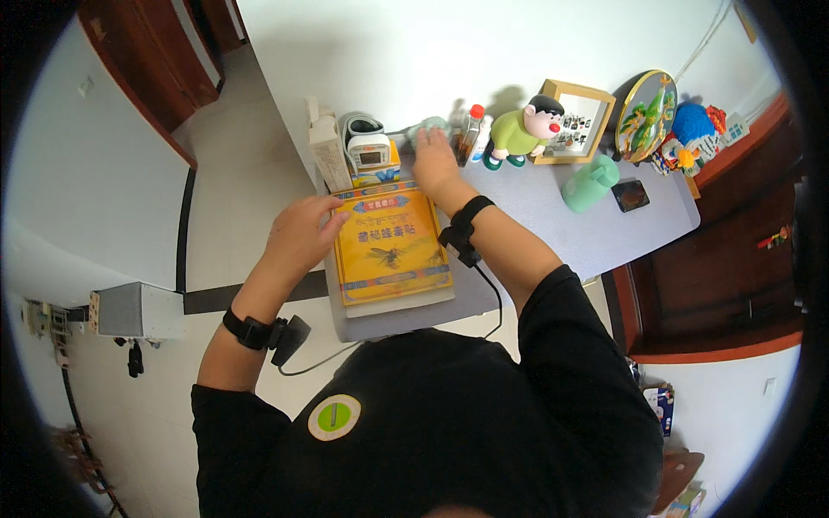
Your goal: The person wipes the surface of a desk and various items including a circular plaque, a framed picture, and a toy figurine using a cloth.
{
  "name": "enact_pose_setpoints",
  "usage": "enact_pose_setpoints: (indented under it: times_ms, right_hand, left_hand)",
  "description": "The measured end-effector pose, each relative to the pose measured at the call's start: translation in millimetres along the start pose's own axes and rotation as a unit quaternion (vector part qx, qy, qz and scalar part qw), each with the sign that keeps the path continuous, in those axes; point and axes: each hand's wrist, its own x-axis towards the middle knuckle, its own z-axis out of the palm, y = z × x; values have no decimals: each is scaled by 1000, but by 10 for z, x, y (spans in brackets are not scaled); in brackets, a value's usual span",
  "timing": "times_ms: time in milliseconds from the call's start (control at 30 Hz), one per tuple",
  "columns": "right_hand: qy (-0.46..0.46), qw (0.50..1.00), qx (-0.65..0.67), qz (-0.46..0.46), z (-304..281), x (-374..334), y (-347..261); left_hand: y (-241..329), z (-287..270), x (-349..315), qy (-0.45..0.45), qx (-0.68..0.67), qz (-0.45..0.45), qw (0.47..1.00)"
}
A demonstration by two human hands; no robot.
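On the left part of the table lies a flat yellow box [390, 246] with an insect picture, on top of a paler flat item. My left hand [300, 229] rests at the box's upper left edge, thumb and fingers apart. Farther back, my right hand [437, 166] reaches past the box, its fingertips pressed onto a bunched pale green cloth [428, 129] by the wall. Its palm side is hidden. Just behind the yellow box stands a white blood pressure monitor [370, 153] with a grey cuff, on a smaller yellow-and-blue box [377, 176]. A tall pale carton [328, 148] is beside it.
Right of the cloth stand a red-capped bottle [470, 134], a white bottle [482, 141], a cartoon figurine [521, 135] and a wooden picture frame [577, 121]. A green bottle [591, 184], dark flat object [631, 196] and round decorative plate [646, 116] sit farther right. Cables trail from my wrist straps.
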Motion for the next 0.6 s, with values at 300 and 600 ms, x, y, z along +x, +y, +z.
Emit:
enact_pose_setpoints:
  times_ms: [300,600]
  right_hand:
    - [-61,995,32,-78,-305,72,-24]
    - [-30,980,166,-101,-209,107,50]
  left_hand:
    - [-153,3,29,14,-15,-39,999]
    - [-400,231,462,108,-151,-76,980]
